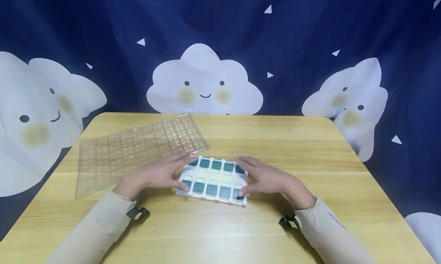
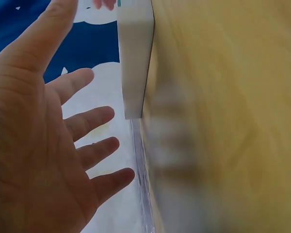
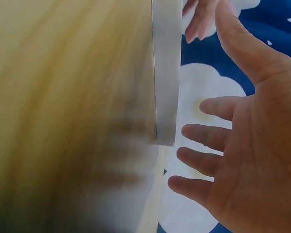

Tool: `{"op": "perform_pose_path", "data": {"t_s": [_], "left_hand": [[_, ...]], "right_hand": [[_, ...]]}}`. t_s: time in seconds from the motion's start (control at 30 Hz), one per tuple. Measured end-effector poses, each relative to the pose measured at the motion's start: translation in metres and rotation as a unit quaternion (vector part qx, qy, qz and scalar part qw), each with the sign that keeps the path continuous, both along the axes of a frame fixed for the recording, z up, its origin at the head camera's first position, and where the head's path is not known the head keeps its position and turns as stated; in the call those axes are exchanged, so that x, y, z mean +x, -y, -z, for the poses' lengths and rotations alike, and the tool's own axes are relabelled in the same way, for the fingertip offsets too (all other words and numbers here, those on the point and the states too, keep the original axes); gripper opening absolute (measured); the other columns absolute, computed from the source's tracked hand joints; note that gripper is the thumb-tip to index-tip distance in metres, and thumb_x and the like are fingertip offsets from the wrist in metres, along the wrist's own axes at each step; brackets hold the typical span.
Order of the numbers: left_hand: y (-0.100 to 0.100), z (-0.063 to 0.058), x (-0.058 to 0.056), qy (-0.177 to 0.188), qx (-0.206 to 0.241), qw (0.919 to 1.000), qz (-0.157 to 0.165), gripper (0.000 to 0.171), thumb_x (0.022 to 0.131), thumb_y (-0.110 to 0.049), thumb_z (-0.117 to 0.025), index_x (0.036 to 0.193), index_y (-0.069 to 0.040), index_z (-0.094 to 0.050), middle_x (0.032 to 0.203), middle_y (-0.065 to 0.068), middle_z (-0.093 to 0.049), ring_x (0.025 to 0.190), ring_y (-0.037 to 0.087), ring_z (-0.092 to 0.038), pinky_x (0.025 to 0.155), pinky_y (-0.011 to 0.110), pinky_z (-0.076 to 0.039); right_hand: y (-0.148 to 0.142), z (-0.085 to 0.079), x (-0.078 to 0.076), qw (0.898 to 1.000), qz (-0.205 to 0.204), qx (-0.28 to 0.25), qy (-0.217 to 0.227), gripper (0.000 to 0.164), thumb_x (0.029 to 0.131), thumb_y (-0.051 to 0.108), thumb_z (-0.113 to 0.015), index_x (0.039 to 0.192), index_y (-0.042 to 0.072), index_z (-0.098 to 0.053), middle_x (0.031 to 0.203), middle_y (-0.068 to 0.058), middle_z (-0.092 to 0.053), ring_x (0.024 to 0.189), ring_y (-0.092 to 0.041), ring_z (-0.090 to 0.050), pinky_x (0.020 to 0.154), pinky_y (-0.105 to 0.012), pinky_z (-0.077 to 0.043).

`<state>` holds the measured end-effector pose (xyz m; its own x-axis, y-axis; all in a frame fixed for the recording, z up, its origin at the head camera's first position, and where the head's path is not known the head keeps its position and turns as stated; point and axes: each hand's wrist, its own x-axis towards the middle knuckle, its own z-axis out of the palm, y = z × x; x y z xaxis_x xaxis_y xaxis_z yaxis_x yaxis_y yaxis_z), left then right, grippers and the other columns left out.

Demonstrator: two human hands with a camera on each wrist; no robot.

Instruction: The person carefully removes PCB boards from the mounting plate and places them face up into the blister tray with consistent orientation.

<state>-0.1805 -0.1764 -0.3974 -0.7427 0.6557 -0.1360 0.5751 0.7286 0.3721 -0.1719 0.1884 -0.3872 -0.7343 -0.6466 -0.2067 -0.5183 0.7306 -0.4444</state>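
A white tray (image 1: 206, 176) lies on the table in the head view, with two rows of square dark green chips (image 1: 211, 189) in its pockets. At its left end is my left hand (image 1: 160, 176), the thumb over the near corner and the fingers over the far one. Mirroring it at the right end, my right hand (image 1: 267, 177) spans the corners. In the left wrist view the fingers (image 2: 89, 121) are spread beside the tray's pale side wall (image 2: 136, 63). The right wrist view likewise has straight, parted fingers (image 3: 199, 162) beside the tray wall (image 3: 167, 73).
A clear plastic tray (image 1: 138, 149) with many small pockets lies aslant at the back left, its near right part behind my left hand. The wooden table (image 1: 275, 233) ends at a dark blue curtain (image 1: 224, 22) with white clouds.
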Motion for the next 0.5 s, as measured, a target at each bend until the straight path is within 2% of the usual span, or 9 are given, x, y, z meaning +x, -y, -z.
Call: {"op": "perform_pose_path", "data": {"t_s": [0.2,0.5], "left_hand": [[-0.0019,0.0031,0.0019,0.023,-0.003,0.9997,-0.002,0.111,0.068,-0.079,-0.064,0.157,-0.028,-0.022,0.162,0.012,-0.012,0.146,0.036,-0.012,0.112,0.061,-0.021],[-0.0062,0.0046,0.0040,0.034,0.002,0.9993,0.013,0.117,0.067,-0.075,-0.069,0.158,-0.021,-0.018,0.162,0.014,-0.009,0.146,0.036,-0.013,0.113,0.057,-0.021]], "right_hand": [[0.0044,0.0018,0.0014,1.000,-0.015,0.007,0.003,0.114,0.073,0.070,-0.069,0.158,0.014,-0.016,0.161,-0.014,-0.015,0.145,-0.032,-0.017,0.115,-0.049,-0.025],[0.0093,0.0008,0.0066,1.000,-0.020,0.018,0.002,0.115,0.072,0.068,-0.072,0.158,0.015,-0.017,0.161,-0.012,-0.017,0.145,-0.033,-0.018,0.115,-0.050,-0.026]]}}
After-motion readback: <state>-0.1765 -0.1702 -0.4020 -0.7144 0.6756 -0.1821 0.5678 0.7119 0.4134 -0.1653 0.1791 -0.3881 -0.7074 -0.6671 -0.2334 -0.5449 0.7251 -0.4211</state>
